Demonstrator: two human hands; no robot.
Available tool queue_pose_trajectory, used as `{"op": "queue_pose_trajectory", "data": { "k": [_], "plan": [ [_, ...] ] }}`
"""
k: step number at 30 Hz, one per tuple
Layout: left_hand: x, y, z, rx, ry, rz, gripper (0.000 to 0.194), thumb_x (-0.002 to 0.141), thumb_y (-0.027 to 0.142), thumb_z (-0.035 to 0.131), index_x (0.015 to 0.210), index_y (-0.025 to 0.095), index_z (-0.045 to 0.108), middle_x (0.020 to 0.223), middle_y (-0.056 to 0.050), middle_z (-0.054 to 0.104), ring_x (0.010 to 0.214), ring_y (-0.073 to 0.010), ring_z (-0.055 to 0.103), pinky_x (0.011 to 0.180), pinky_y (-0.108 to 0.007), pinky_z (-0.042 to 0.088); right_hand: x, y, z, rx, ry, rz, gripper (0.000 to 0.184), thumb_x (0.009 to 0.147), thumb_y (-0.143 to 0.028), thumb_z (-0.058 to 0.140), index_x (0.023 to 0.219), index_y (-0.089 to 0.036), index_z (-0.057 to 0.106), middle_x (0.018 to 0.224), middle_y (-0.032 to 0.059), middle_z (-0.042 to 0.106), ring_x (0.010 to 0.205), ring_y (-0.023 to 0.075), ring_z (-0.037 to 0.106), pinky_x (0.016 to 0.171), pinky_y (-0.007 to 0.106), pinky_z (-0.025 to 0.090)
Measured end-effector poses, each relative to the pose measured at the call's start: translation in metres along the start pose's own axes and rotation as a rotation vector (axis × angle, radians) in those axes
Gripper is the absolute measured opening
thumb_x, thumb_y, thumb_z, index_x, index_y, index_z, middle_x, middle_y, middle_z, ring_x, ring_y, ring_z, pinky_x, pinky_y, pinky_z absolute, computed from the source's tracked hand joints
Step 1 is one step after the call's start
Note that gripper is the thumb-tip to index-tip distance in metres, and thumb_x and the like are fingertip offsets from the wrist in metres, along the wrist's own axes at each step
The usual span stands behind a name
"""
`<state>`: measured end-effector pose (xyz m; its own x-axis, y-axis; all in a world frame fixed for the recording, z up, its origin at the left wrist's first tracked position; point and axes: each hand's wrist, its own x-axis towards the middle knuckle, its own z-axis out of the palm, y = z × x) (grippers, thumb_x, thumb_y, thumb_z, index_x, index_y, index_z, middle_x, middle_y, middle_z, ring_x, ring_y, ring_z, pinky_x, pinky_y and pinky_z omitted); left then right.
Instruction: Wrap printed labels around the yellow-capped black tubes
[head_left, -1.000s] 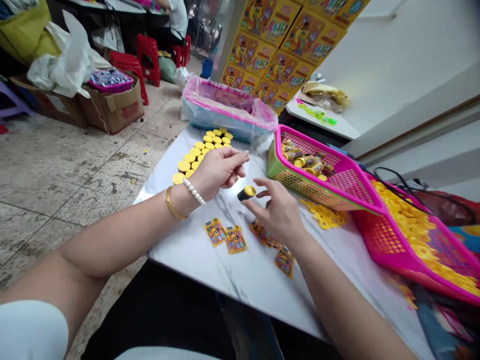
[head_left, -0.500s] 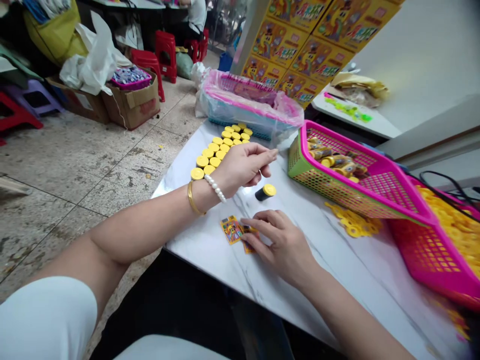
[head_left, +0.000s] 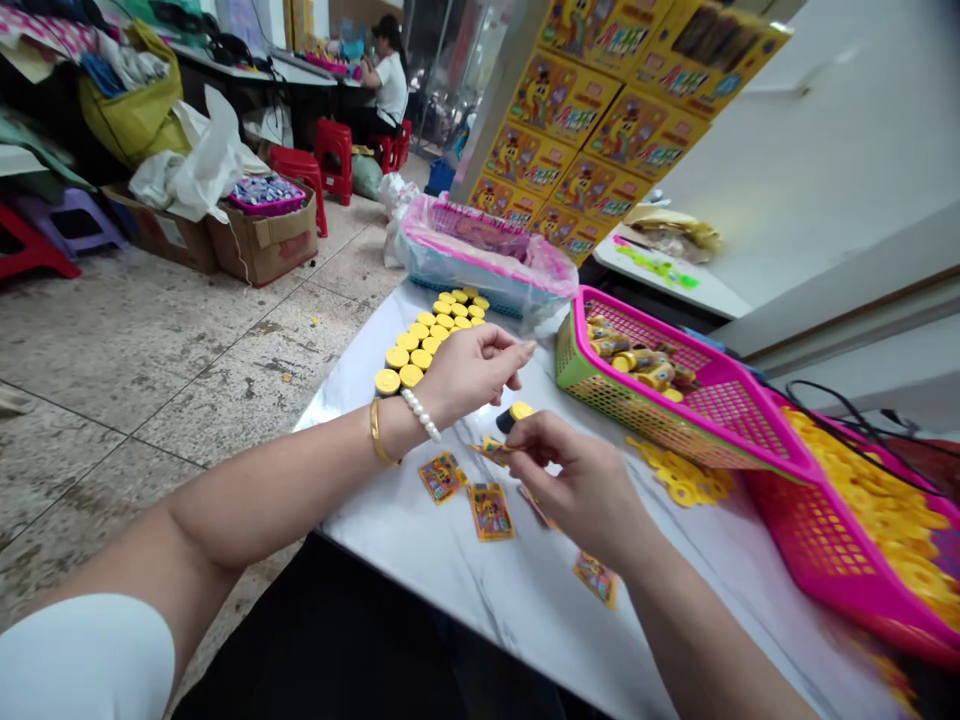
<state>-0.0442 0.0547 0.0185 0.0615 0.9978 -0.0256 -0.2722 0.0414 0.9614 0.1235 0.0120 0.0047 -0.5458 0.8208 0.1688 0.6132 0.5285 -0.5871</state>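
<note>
My right hand point(head_left: 574, 475) pinches a small printed yellow label point(head_left: 490, 451) between thumb and fingers, just above the table. Several similar labels lie flat below it, among them one label point(head_left: 442, 477) to the left and another label point(head_left: 492, 512) nearer me. My left hand point(head_left: 480, 372), with a pearl bracelet and a gold bangle at the wrist, hovers beyond them with its fingers curled in; whatever it may hold is hidden. Between the hands a dark tube with a yellow cap point(head_left: 519, 411) is partly covered by my right hand.
Yellow-capped tubes point(head_left: 411, 376) stand in rows at the table's left edge. A pink-and-green basket point(head_left: 697, 435) holds wrapped tubes; a pink basket point(head_left: 817, 540) holds yellow parts. Loose yellow rings point(head_left: 679, 475) lie nearby. A plastic-lined basket point(head_left: 487, 265) and stacked boxes point(head_left: 570, 130) stand behind.
My right hand has lifted a label off the table, and more labels now show spread on the surface. My left hand stays curled over the table. The view has shifted slightly.
</note>
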Motion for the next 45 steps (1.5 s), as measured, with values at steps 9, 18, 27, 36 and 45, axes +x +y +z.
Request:
{"op": "queue_pose_trajectory", "data": {
  "k": [9,18,27,36,45],
  "plan": [
    [-0.004,-0.001,0.001,0.126,-0.095,-0.024,0.022,0.093,0.022,0.066,0.074,0.015,0.056,0.055,0.005,0.058,0.039,-0.0032,0.045,0.044,-0.018,0.034,-0.019,0.010,0.006,0.245,0.042,0.263,0.024,0.082,-0.030,0.069,0.105,-0.025,0.062,0.074,-0.0016,0.071,0.060,0.0150,0.063,0.056,0.027,0.049],
    [-0.009,-0.010,0.005,0.182,-0.185,0.055,0.024,0.078,0.030,0.077,0.069,0.015,0.061,0.057,0.003,0.059,0.048,-0.0061,0.049,0.048,-0.019,0.037,0.014,0.014,-0.028,0.614,0.302,0.246,0.058,0.072,-0.039,0.085,0.119,-0.021,0.055,0.065,-0.0058,0.063,0.056,0.0137,0.060,0.053,0.025,0.048],
    [-0.017,-0.024,0.011,0.258,-0.031,0.244,0.031,0.089,0.041,0.063,0.070,0.016,0.061,0.058,0.003,0.057,0.046,-0.0075,0.050,0.047,-0.020,0.038,0.011,0.030,0.004,0.856,0.323,0.351,0.051,0.076,-0.065,0.075,0.070,-0.017,0.063,0.058,-0.0014,0.057,0.050,0.0092,0.049,0.047,0.022,0.039],
    [-0.025,-0.016,0.012,0.265,0.050,0.331,0.035,0.089,0.050,0.065,0.081,0.016,0.072,0.064,0.000,0.061,0.051,-0.0081,0.046,0.046,-0.020,0.036,0.010,0.032,0.000,0.573,0.473,0.255,0.057,0.086,-0.072,0.059,0.068,-0.019,0.061,0.054,-0.0011,0.054,0.049,0.0121,0.049,0.047,0.026,0.041],
    [-0.023,-0.016,0.013,0.336,0.046,0.300,0.024,0.089,0.036,0.064,0.078,0.016,0.073,0.067,-0.001,0.066,0.052,-0.0081,0.049,0.048,-0.019,0.040,0.010,0.029,0.006,0.602,0.460,0.172,0.054,0.090,-0.068,0.058,0.066,-0.019,0.061,0.059,0.0008,0.059,0.052,0.0132,0.054,0.050,0.026,0.047]
  ]
}}
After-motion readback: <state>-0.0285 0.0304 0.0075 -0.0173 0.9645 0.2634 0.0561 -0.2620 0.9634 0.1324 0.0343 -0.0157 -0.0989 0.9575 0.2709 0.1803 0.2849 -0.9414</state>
